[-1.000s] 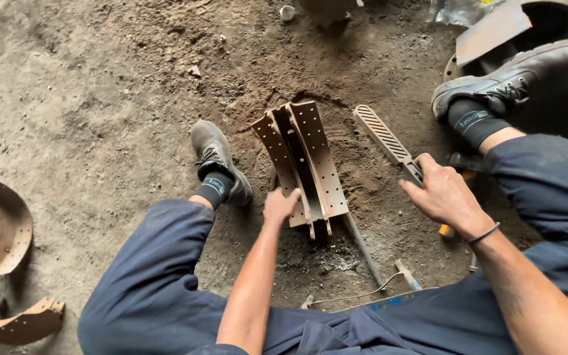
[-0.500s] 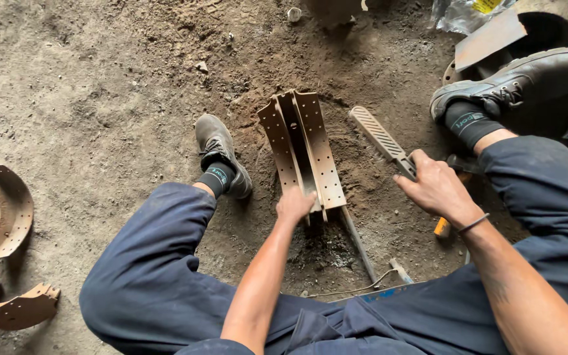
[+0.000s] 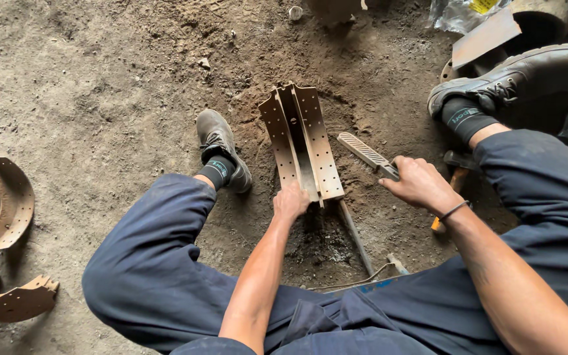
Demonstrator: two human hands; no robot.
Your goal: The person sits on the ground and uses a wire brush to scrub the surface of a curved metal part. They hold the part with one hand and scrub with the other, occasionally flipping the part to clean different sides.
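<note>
A rusty brake shoe [image 3: 302,138] with rows of rivet holes stands on the dirt floor between my legs. My left hand [image 3: 290,201] grips its near end. My right hand [image 3: 419,185] is closed on the handle of a flat grey tool with a ribbed blade [image 3: 364,152], which lies just right of the shoe, its tip close to the shoe's right side. A metal rod [image 3: 355,238] lies on the ground below the shoe.
Two more brake shoes [image 3: 1,204] [image 3: 11,302] lie at the far left. My shoes rest at left centre [image 3: 218,146] and upper right [image 3: 507,79]. An orange-handled tool [image 3: 443,210] lies under my right wrist. Metal parts [image 3: 488,33] sit at the top right.
The right hand has swung the ribbed tool left, toward the brake shoe. The left hand moved from beside the shoe's left plate onto its near end; the shoe now stands straighter.
</note>
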